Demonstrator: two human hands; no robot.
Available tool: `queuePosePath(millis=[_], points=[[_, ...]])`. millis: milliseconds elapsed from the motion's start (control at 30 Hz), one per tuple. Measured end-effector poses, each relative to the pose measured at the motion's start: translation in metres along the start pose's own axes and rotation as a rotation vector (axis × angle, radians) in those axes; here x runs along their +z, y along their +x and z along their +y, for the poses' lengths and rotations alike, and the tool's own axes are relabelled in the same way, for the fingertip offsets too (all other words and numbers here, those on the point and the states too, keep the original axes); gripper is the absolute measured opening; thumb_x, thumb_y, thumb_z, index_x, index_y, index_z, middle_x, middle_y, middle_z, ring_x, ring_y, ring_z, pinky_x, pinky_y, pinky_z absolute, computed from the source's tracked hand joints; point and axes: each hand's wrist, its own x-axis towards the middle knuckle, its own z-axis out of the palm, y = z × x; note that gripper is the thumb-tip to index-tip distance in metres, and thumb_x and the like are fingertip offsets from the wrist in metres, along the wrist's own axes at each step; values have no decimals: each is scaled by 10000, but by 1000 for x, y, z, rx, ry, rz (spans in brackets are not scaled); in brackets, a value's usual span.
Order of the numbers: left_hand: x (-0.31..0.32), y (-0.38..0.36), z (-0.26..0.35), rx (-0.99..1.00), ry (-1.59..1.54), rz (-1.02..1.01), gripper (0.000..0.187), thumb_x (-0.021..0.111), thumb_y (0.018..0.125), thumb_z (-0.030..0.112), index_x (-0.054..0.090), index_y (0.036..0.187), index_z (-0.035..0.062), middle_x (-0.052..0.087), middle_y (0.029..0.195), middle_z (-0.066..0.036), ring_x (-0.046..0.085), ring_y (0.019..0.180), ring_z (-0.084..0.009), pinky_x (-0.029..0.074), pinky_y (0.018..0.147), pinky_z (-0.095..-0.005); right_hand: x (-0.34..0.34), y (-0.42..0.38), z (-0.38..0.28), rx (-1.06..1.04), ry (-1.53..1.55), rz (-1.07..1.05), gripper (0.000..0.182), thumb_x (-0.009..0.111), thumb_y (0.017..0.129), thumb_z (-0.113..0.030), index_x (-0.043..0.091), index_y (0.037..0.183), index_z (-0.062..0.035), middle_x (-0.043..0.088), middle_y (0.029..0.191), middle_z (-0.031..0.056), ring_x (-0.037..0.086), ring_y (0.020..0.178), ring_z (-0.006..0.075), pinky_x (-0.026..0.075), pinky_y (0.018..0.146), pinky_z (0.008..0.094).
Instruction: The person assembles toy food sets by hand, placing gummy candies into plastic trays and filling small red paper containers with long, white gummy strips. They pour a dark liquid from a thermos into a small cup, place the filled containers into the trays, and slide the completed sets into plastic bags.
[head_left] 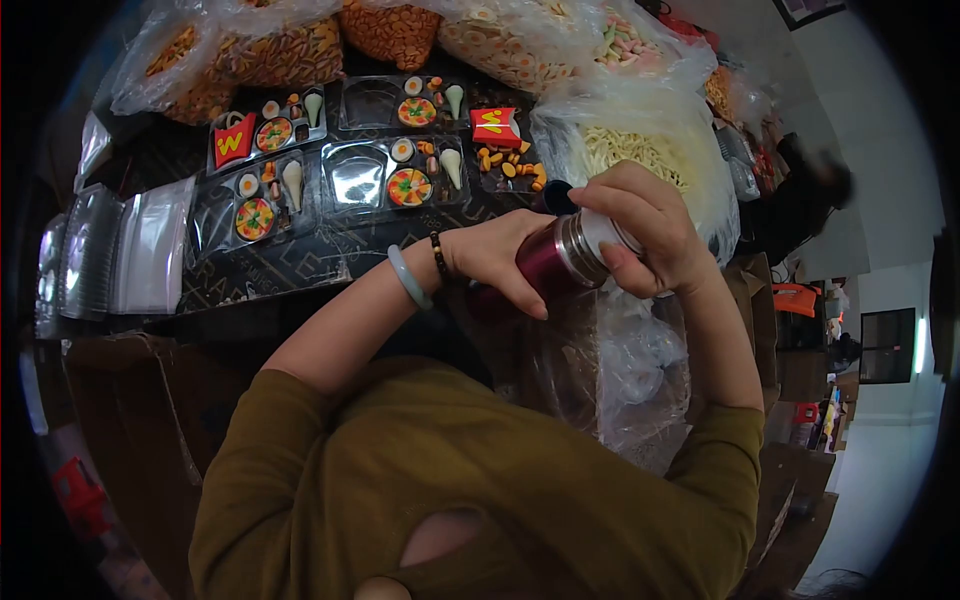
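A dark red metal flask (545, 257) with a silver neck is tilted between my two hands, near the table's front edge. My left hand (497, 257) wraps round its red body. At the upper end, my right hand (640, 228) has its fingers round the white top (603, 236) of the flask. Just behind the flask stands a small dark blue cup (556, 196), partly hidden by my hands. Clear plastic trays (350, 180) with small toy food pieces lie beyond my left hand, some with a red fries box (495, 127).
Large clear bags of small pieces (510, 42) line the back of the table. An open bag of pale strips (625, 150) lies behind my right hand. Stacked empty trays (90, 245) stand at the left. Crumpled plastic (640, 365) hangs below the flask. A dark, blurred shape is at the right.
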Motion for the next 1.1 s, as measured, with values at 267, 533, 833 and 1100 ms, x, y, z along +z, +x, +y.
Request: queuePosePath(millis=[267,533,833,1100], points=[[-6,5,2,5,240,238,708,873,569,218,536,1154,3,607,1080,-77,575,991,-161,449,909,-306,-15,-11,-5,198,-30,-37,529,685,724,-181,548,1214,-36,573,1135,172,606,996,348,509,820,393],[10,11,-2,-54,605,371,704,843,543,281,532,1109,1,630,976,-160,643,877,-285,504,810,-346,-12,-7,-19,628,-164,-72,440,712,806,-277,578,1141,-25,637,883,178,643,762,330,512,671,381],[-4,9,-3,-98,387,238,736,866,549,246,532,1157,2,627,1040,-113,615,957,-204,478,869,-324,-21,-13,-9,489,166,-212,456,750,743,-145,574,1150,-39,621,984,128,611,870,271,486,757,345],[-5,16,-19,51,267,168,704,871,529,293,550,1073,-18,644,937,-125,624,849,-204,495,778,-315,-38,-8,-10,421,98,-357,500,749,720,-115,556,1177,-50,598,1045,115,593,929,285,482,776,368]])
